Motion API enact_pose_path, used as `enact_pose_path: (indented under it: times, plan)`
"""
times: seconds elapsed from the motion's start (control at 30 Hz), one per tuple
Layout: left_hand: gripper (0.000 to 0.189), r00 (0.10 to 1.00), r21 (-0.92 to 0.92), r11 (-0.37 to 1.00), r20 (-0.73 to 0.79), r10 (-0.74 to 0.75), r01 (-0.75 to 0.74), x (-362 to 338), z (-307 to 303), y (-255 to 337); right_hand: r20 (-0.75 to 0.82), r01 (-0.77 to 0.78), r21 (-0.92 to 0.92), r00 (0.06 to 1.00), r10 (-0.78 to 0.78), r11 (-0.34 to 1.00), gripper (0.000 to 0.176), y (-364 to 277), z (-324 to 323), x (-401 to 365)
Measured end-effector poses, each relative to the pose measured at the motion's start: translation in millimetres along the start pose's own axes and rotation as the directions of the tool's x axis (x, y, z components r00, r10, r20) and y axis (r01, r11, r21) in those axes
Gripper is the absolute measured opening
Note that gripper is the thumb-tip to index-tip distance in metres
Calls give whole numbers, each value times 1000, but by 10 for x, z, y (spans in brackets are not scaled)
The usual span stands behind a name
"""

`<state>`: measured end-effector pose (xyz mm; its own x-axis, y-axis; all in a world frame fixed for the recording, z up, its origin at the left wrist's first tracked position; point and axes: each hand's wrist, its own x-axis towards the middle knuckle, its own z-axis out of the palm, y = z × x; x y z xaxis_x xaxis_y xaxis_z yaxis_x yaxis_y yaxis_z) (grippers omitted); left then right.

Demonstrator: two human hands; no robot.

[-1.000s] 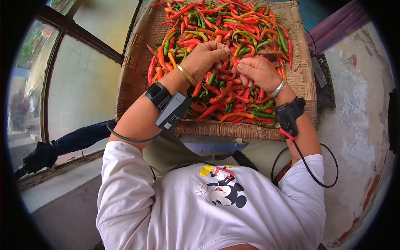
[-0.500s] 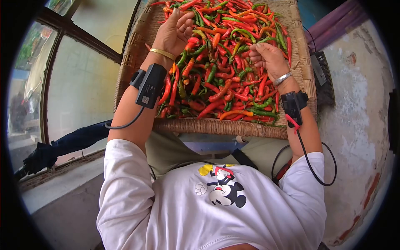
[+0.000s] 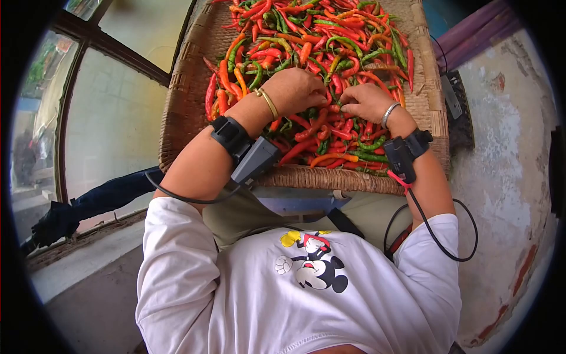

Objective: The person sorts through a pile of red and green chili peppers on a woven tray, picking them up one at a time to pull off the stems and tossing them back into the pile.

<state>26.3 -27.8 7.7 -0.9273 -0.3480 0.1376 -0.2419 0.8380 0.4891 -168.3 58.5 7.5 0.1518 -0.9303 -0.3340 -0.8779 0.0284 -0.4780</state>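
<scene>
A woven tray [image 3: 183, 118] is seen resting across the person's lap, heaped with chillies [image 3: 330, 41] (red mostly, with orange and green mixed in). The heap is spread from the far edge to the near edge. A strip of bare weave is left along the left edge and a narrower one along the right edge.

The left hand [image 3: 298, 88] is laid on the heap in the near half of the tray, about midway between the left and right edges. Its fingers are curled down into the chillies, and the fingertips are hidden, so it cannot be told whether anything is gripped. The right hand [image 3: 365, 100] is set just beside it, toward the right edge, knuckles up. Its fingers are likewise bent into the heap, and its hold cannot be made out either.

A gold bangle [image 3: 268, 103] is worn on the left wrist and a silver bangle [image 3: 389, 114] on the right. A black left sensor [image 3: 244, 150] and a right sensor [image 3: 407, 154] are strapped to the forearms over the near edge, each trailing a cable. A dark box [image 3: 451, 100] lies just outside the right edge.
</scene>
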Motion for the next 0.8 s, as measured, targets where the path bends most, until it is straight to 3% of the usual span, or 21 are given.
enact_pose_path:
  times: [0.1,0.17,0.3,0.4,0.47,0.5,0.57,0.6,0.63,0.7,0.8]
  plan:
    - [20,999,24,1000,37,-2,1,-2,28,-48,65,-55,-76,996,60,996,21,-100,19,-5]
    - [19,999,10,1000,40,-2,1,-9,43,-44,35,-23,-240,999,32,970,20,-128,50,4]
    - [19,999,2,1000,29,18,-18,-5,70,-56,78,-78,-319,991,108,944,17,-178,55,18]
    - [19,999,-15,1000,34,-21,22,3,69,-57,1,-92,-329,995,97,940,13,-130,38,20]
    - [20,999,-19,999,11,-37,37,-1,65,-51,-133,-57,-113,990,42,992,12,-141,-104,-21]
    - [22,999,-24,998,-10,-54,53,-8,52,-38,-130,-55,-115,991,39,992,12,-129,-137,-41]
    - [23,999,-14,1000,-48,-19,19,-19,20,-8,-344,107,173,938,-41,979,12,-78,-184,-83]
    - [24,996,0,1000,-84,19,-19,-21,10,9,-337,160,286,940,-57,945,11,-68,-208,-96]
    - [24,996,0,1000,-85,19,-19,-19,17,19,-336,160,285,940,-58,945,11,-82,-216,-107]
    - [27,981,-56,996,-184,63,-74,-11,33,50,-251,160,710,967,34,686,10,-145,-254,-149]
    - [29,996,-52,999,-92,-4,-1,11,17,105,-253,186,758,967,19,626,10,-201,-264,-166]
